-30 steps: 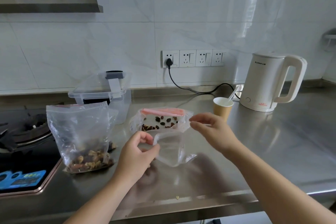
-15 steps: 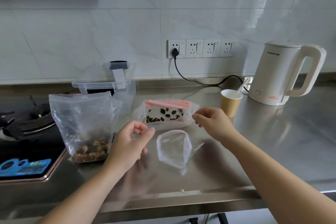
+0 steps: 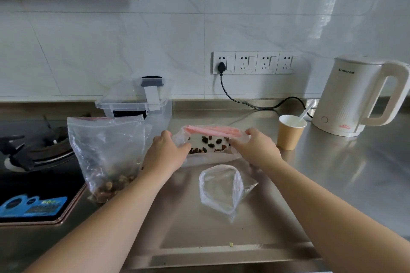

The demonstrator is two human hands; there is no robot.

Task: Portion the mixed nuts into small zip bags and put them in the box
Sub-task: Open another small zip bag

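1. Head view: the left hand [image 3: 165,153] and right hand [image 3: 255,149] each grasp an end of the small clear zip bag with a pink seal strip [image 3: 210,139], which holds a few dark nuts and sits between them.
2. An empty small clear zip bag [image 3: 221,186] lies open just below the hands; the large clear bag of mixed nuts [image 3: 106,157] stands left of the left hand, and the clear plastic box with a grey latch [image 3: 137,104] is beyond it.
3. Risk: if the pink seal is not fully closed, tilting the bag could spill nuts onto the surface; the empty bag may slide away.
4. The steel surface [image 3: 332,173] carries a brown paper cup [image 3: 290,132] and white electric kettle [image 3: 359,97] right of the right hand; white tiled wall [image 3: 111,46] behind.
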